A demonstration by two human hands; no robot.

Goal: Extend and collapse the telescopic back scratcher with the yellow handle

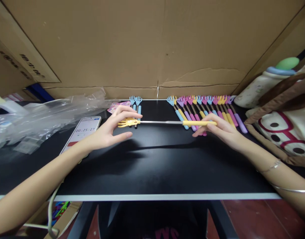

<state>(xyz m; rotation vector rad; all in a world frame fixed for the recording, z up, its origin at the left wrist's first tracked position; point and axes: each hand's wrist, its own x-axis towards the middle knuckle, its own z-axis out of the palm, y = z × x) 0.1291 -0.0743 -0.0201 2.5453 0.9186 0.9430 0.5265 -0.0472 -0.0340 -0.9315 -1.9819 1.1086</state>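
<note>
A yellow telescopic back scratcher [164, 122] is stretched out level above the black table [147, 166]. My left hand [112, 127] pinches its yellow claw head between fingers and thumb. My right hand [217, 127] grips its yellow handle at the other end. The thin metal rod between them is extended. Two blue scratchers [136, 105] lie collapsed just behind my left hand. A row of several pink, purple, blue and yellow scratchers [204, 108] lies behind my right hand.
A phone [82, 131] showing a running timer lies left of my left hand, its cable hanging off the front edge. Crumpled clear plastic bags [42, 114] fill the left side. A brown and white bag [279, 122] stands at right. Cardboard [152, 43] walls the back.
</note>
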